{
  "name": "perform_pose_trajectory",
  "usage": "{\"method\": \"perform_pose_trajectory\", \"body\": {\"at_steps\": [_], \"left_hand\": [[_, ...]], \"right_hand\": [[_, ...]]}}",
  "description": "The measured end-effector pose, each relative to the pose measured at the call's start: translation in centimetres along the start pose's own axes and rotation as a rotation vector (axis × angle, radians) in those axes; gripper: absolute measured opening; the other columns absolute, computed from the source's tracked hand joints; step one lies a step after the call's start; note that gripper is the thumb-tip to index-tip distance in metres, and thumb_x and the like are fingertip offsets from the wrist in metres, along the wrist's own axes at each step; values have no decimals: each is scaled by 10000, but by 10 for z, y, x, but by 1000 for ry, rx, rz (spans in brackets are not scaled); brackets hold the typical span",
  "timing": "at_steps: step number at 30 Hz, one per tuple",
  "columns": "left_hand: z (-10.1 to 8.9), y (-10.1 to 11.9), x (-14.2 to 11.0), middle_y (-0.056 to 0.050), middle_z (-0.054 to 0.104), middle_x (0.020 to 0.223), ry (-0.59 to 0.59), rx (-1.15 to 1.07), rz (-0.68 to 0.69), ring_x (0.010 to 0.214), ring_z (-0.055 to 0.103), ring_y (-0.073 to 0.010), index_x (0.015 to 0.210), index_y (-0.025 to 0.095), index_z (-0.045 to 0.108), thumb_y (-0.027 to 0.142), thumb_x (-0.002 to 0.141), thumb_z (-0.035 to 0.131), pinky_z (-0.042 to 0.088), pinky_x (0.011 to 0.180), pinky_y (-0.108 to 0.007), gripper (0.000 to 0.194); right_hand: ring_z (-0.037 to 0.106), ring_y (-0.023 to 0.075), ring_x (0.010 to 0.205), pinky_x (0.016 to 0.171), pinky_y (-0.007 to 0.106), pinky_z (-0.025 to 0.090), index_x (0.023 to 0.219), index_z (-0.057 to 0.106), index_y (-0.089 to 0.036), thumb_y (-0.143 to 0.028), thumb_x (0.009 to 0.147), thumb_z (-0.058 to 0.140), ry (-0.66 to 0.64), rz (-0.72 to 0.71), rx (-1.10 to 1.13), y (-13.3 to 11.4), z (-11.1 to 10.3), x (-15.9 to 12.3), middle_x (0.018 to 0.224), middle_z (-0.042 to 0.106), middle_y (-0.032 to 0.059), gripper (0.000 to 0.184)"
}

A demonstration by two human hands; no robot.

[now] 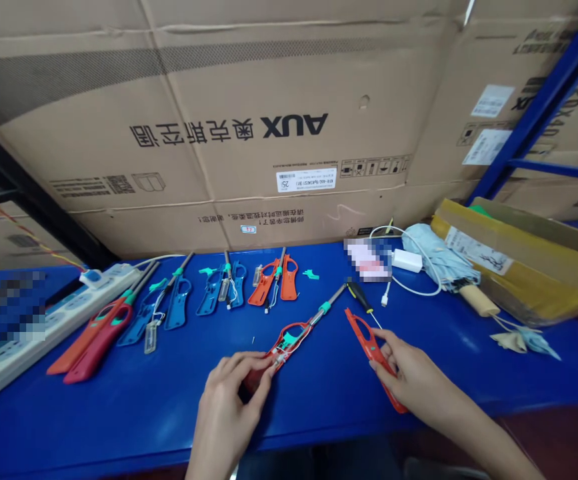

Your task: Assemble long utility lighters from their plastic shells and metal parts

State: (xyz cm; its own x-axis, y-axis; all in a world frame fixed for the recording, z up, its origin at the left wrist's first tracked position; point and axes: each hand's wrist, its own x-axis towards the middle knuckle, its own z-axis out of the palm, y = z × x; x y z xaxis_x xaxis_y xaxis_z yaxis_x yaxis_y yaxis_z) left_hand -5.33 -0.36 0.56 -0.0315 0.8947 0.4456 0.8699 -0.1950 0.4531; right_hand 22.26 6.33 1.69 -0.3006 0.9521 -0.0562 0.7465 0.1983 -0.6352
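Note:
My left hand (236,390) is closed around the handle end of an opened red long-nosed lighter (296,330). Its metal tube points away to the upper right, and a green trigger and white wires lie exposed in the shell. The handle's lower end is partly hidden by my fingers. In my right hand (401,363) is the loose red shell half (366,337) of a lighter, pinched between thumb and fingers, apart from the opened one. Just beyond it lies a screwdriver (359,297) with a black and yellow handle.
Opened blue lighters (177,303) and an opened orange lighter (289,277) lie along the back, with closed lighters (101,340) at left. Left edge: a power strip (63,320). Right: a white charger (407,261), an umbrella (439,257) and an open carton (493,260). Large cartons (209,80) stand behind.

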Motion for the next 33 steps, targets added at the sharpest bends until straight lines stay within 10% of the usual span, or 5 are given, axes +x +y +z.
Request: {"method": "perform_pose_trajectory", "body": {"at_steps": [5, 13, 21, 33], "left_hand": [[6, 12, -14, -15, 625, 745, -2, -17, -94, 660, 614, -177, 821, 230, 624, 326, 823, 570, 490, 601, -295, 110], [10, 27, -18, -6, 604, 740, -36, 5, -109, 689, 613, -198, 817, 237, 600, 310, 810, 582, 464, 658, -337, 76], [21, 37, -21, -13, 610, 772, -56, -1, -63, 698, 614, -189, 818, 232, 584, 292, 811, 580, 444, 673, -330, 61], [25, 42, -21, 12, 610, 737, -23, 15, -60, 692, 604, -167, 808, 225, 591, 260, 797, 591, 403, 697, -300, 37]], "right_hand": [[628, 230, 727, 662, 362, 509, 817, 582, -203, -350, 836, 413, -29, -49, -6, -6, -7, 3, 837, 633, 90, 225], [586, 161, 500, 490, 297, 483, 856, 430, -189, -345, 909, 194, -35, 107, 223, -36, 7, 51, 598, 551, 7, 288], [648, 278, 776, 616, 341, 465, 906, 462, -151, -471, 738, 631, 57, 159, -8, -66, 11, 111, 763, 628, 111, 398], [582, 118, 458, 427, 216, 410, 871, 420, -177, -256, 813, 591, -118, 232, 135, -49, 8, 120, 622, 677, 17, 197]]}}
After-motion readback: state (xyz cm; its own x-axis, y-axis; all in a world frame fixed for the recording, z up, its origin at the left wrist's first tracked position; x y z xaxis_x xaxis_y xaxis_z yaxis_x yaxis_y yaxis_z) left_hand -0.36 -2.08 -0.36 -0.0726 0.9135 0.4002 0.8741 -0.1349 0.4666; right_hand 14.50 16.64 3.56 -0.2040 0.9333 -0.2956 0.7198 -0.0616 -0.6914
